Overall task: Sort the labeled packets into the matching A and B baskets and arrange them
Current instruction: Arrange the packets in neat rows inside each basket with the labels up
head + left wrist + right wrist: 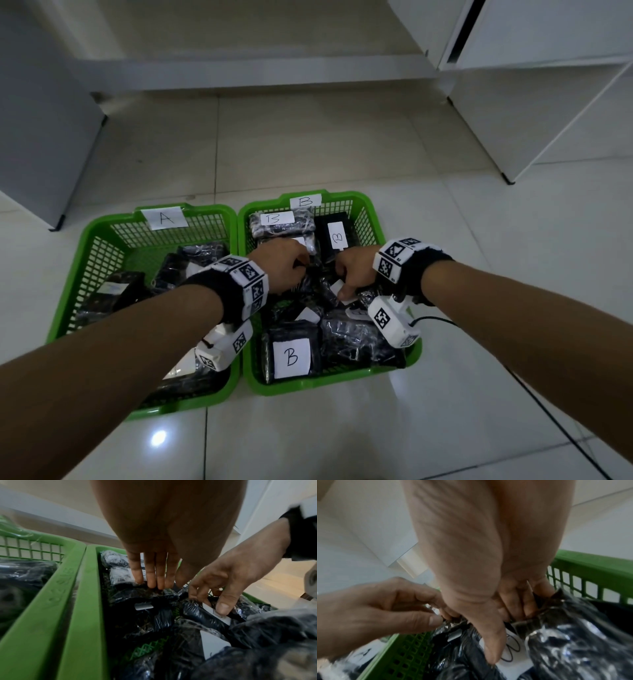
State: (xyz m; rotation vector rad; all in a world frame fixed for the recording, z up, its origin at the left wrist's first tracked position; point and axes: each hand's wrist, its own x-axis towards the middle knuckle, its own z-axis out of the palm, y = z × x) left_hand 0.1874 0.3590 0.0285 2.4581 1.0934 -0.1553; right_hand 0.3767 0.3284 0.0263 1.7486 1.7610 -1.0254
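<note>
I have two green baskets side by side on the tiled floor point(308, 137): the A basket point(102, 240) on the left and the B basket point(373, 219) on the right, both holding dark packets wrapped in clear film.

Both of my hands are down in the middle of the B basket. The left hand point(279, 265) has its fingers point(150, 574) laid almost straight, tips pressing the top of a dark packet point(145, 596) without closing round it. The right hand point(356, 274) is curled and pinches another packet point(202, 612) by its far edge, thumb flat on its white label point(511, 647).

I judge these packets light and soft: the film wrinkles and gives under the fingertips, so they will sag when lifted by one corner. The film shines and should be slippery, so I would take each one across its width, thumb on top and fingers beneath, not by loose film alone.

The head view alone shows the basket signs and the readable B labels on the near packet point(291, 356) and two far ones. The left wrist view alone shows the straight fingers and a bare patch of basket floor between packets. The right wrist view shows a looped mark under the thumb, probably a B, though blur leaves me unsure.
</note>
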